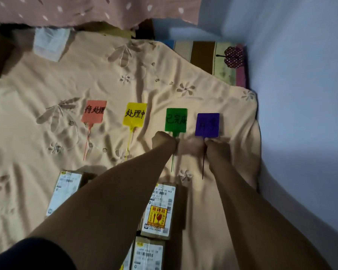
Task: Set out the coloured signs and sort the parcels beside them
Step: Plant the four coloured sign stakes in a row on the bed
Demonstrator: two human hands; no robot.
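Four coloured signs with thin stems lie in a row on the beige sheet: a red sign, a yellow sign, a green sign and a purple sign. My left hand is curled at the green sign's stem, just below its plate. My right hand pinches the purple sign's stem right under its plate. The fingers between the two hands are blurred. Labelled cardboard parcels lie nearer me: one on the left, one with a yellow sticker and one below it.
A pale wall runs close along the right edge of the bed. A pink patterned blanket lies at the far end, with a white packet below it. A striped mattress corner shows at the back right.
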